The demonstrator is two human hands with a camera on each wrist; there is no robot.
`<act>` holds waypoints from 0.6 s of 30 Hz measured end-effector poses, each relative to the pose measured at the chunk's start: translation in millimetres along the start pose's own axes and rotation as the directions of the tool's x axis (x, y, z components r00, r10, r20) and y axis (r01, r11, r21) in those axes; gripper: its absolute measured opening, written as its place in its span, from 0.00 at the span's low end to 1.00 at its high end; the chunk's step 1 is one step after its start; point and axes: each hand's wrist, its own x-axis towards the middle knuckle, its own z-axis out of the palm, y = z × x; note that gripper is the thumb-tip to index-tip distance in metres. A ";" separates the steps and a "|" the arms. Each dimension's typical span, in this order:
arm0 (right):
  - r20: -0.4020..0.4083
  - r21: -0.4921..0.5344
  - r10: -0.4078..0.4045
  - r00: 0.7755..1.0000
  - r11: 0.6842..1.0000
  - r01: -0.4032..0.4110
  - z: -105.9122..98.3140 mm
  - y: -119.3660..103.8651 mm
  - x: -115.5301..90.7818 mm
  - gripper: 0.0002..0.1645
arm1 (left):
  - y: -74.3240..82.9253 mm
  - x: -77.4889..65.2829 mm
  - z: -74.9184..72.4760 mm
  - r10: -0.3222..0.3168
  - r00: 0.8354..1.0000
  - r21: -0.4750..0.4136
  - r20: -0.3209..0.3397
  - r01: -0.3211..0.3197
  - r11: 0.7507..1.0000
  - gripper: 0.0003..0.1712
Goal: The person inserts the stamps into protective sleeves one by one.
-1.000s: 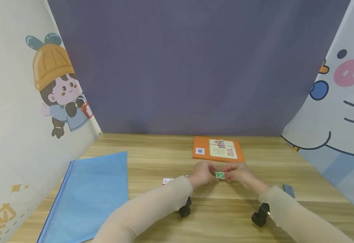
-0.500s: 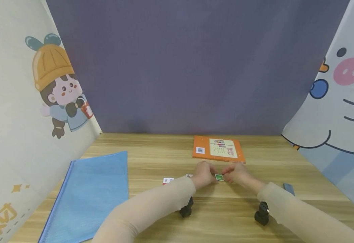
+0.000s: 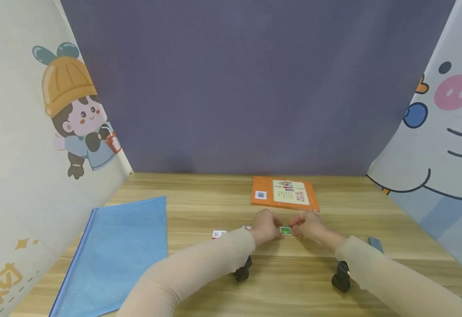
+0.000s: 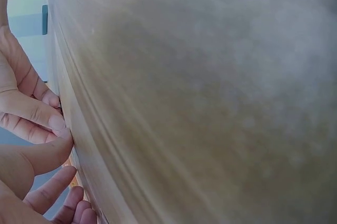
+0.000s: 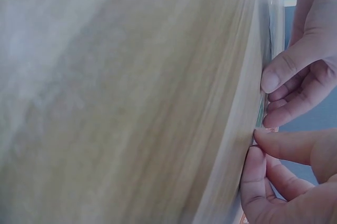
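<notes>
A small green card (image 3: 285, 230) with a white border lies at the table surface between my two hands in the head view. My left hand (image 3: 265, 226) holds its left end, thumb on the near side and fingers on the far side. From the other side, my right hand (image 3: 310, 226) pinches its right end between thumb and index finger. In the right wrist view, a sliver of the green card (image 5: 260, 109) shows beside the left fingers. Two white cards, one (image 3: 219, 234) with a red lower edge and another (image 3: 246, 227), lie left of my left hand, partly covered by my sleeve.
An orange book (image 3: 268, 203) lies just beyond the hands. On the left a blue zip pouch (image 3: 131, 255) covers much of the wooden table (image 3: 290, 277). A small grey-blue block (image 3: 375, 245) sits right of my right forearm. A dark cloth (image 3: 250, 88) hangs behind.
The green card, tilted up between the hands a second ago, has come down flat and slightly nearer. Both hands lowered with it, then stayed nearly still over the last half second.
</notes>
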 end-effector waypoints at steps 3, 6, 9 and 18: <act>-0.005 0.000 0.001 1.000 1.000 -0.001 -0.1 1.0 -0.6 0.13 | 1.8 -1.6 -0.5 -0.002 1.000 0.003 0.003 0.002 1.000 0.20; -0.011 -0.003 0.012 1.000 1.000 -0.012 0.3 1.7 -1.0 0.13 | 2.8 -3.2 -1.1 -0.006 1.000 0.008 0.003 0.006 1.000 0.20; -0.003 -0.007 0.021 1.000 1.000 -0.021 -0.3 1.0 -1.3 0.13 | 2.6 -3.5 -1.7 -0.016 1.000 0.013 0.004 0.016 1.000 0.20; 0.065 0.037 0.048 0.997 0.998 -0.051 -10.2 -8.0 0.0 0.18 | -7.0 2.5 -12.8 -0.025 0.997 -0.145 0.070 0.035 0.989 0.24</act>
